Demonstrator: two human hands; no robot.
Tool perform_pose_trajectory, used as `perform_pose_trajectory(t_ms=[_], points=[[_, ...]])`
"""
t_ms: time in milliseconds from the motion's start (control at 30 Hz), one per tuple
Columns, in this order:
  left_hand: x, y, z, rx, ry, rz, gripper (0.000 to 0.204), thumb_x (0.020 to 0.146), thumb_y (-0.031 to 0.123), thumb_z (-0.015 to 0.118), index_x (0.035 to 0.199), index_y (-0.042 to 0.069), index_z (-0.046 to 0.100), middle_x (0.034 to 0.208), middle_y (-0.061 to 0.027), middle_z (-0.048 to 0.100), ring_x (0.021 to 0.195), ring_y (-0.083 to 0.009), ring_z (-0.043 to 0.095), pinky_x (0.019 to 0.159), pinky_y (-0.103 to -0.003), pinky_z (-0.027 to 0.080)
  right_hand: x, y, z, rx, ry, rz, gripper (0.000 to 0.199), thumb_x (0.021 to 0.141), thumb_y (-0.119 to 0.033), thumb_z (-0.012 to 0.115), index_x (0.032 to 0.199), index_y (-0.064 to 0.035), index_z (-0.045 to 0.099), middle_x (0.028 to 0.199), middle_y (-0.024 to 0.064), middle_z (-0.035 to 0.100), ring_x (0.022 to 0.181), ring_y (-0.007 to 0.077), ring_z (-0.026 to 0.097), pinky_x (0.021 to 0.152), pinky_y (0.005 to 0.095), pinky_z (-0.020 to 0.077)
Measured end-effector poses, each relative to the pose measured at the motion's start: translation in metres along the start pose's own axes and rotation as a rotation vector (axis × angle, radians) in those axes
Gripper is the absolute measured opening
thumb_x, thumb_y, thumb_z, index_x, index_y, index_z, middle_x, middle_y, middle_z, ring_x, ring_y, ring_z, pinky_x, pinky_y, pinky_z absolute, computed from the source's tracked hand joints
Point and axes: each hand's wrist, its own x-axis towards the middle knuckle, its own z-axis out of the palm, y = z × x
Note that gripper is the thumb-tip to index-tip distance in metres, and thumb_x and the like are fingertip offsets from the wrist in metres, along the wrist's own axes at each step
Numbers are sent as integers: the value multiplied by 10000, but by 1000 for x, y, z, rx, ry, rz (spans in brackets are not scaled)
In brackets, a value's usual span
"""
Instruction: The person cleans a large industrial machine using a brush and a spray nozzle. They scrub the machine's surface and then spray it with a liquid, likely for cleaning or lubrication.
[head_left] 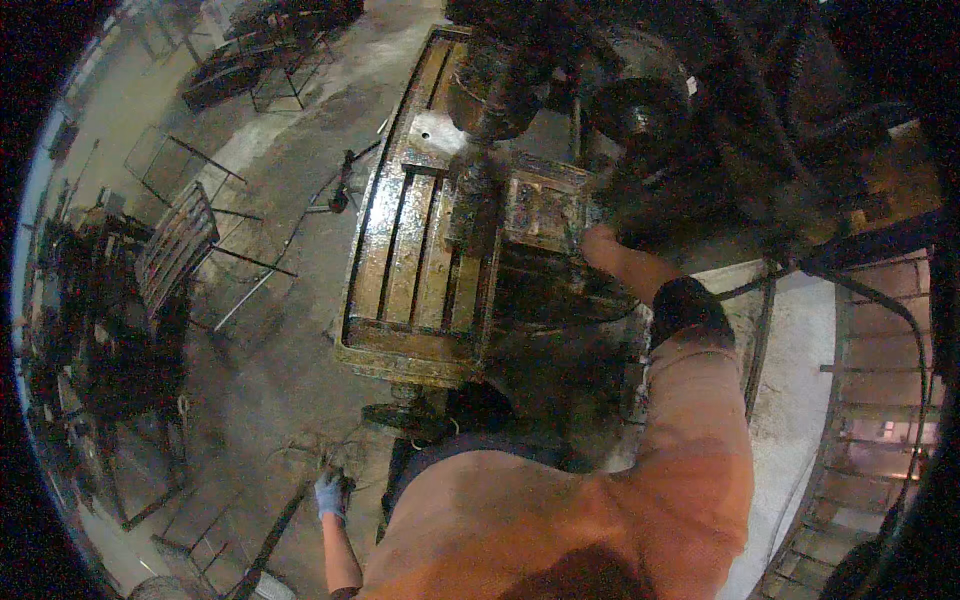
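My right arm, in an orange sleeve with a dark cuff, stretches forward to a machine. My right hand (594, 222) is at the side of a worn, oily metal block (548, 205) behind the machine table; its fingers are blurred and partly hidden. The long slotted metal machine table (410, 270) has a wet, shiny surface. A dark vertical machine head (492, 95) stands over it. At the lower left hangs my left hand (332, 494) in a blue-grey glove with dark fingers, away from the table. Whether it grips anything is too dim to make out.
A round handwheel (400, 415) juts from the table's near end, close to my body. Metal racks (180, 245) and thin rods stand at the left. On the right are a dark hose (900, 310) and a ladder-like metal frame (860, 430).
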Motion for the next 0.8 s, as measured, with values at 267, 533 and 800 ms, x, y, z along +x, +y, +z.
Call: perform_pose_trajectory(t_ms=[267,533,800], points=[[29,-61,21,2,-123,123,243,770,42,491,1001,-27,522,776,-125,590,576,-196,569,483,-273,456,-90,3,-32,157,-200,29,86,681,-131,570,705,-68,624,758,131,561,617,238,516,497,390,425],[23,-45,4,122,-78,198,234,772,44,479,989,-20,538,731,-116,588,556,-186,558,501,-273,446,-33,-25,46,231,-96,-59,120,664,-140,550,590,-55,593,627,112,536,548,228,495,448,381,403],[25,-29,7,136,-123,90,251,780,85,498,1011,-8,531,677,-97,583,519,-161,536,446,-260,412,-75,-49,55,180,28,-97,131,646,-133,537,581,-33,592,619,125,548,576,241,530,450,374,420]])
